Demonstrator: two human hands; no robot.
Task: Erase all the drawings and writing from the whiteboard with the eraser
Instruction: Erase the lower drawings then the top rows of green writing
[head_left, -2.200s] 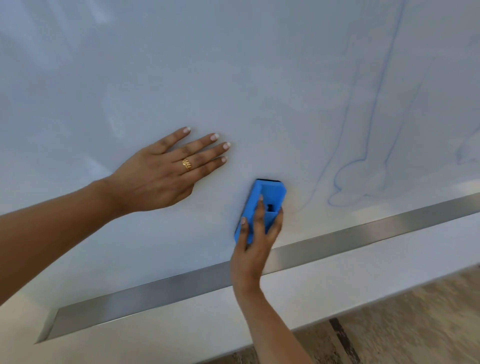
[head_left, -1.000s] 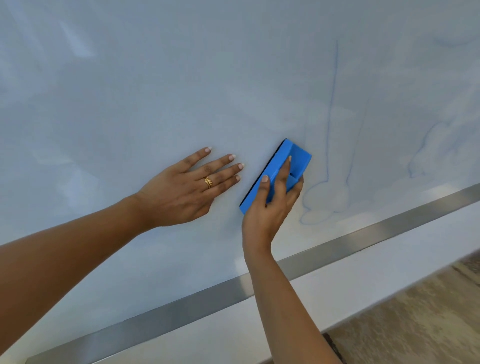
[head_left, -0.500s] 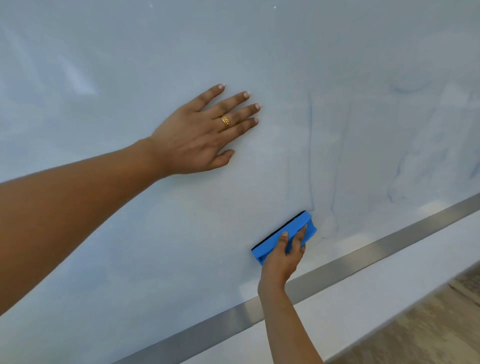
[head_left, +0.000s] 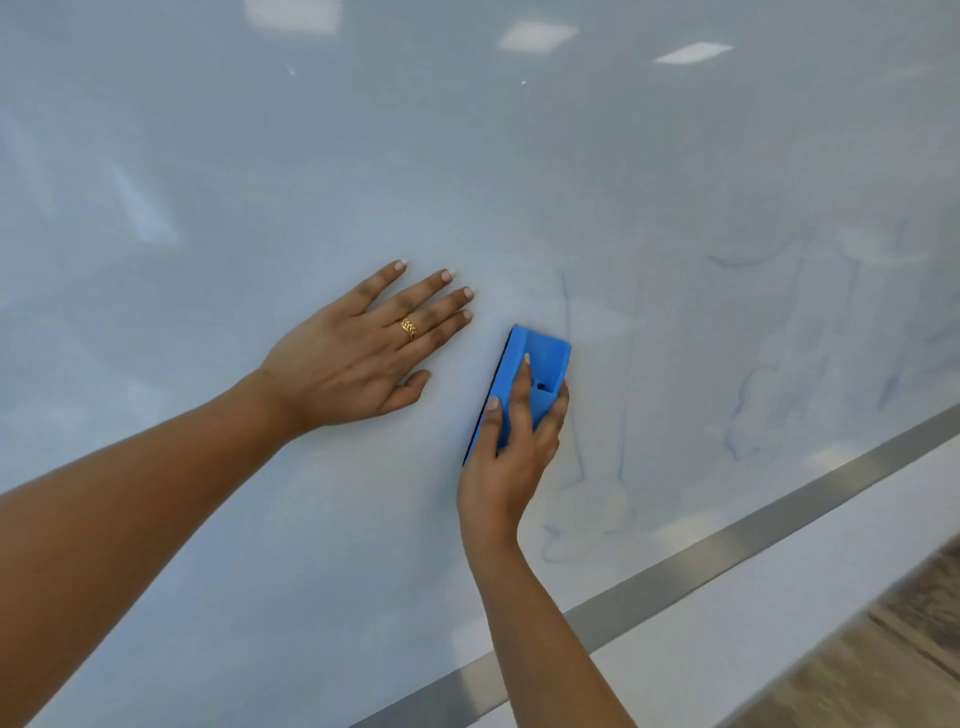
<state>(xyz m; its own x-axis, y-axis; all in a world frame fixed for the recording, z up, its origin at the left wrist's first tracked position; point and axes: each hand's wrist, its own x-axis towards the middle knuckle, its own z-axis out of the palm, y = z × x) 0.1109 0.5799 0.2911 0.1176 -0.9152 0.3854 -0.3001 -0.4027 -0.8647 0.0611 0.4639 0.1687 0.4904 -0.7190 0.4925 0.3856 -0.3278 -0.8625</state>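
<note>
Gripping the blue eraser in the right hand, flat on the whiteboard, long axis pointing upward — leftover blue streaks just right of it. Left hand spread flat alongside.

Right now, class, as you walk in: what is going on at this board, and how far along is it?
A person is wiping a whiteboard. The right hand holds a blue eraser against the board, while the left hand rests flat on it, fingers spread. Faint blue marks sit just right of the eraser, with more smears further right, so the job is not finished.
</note>
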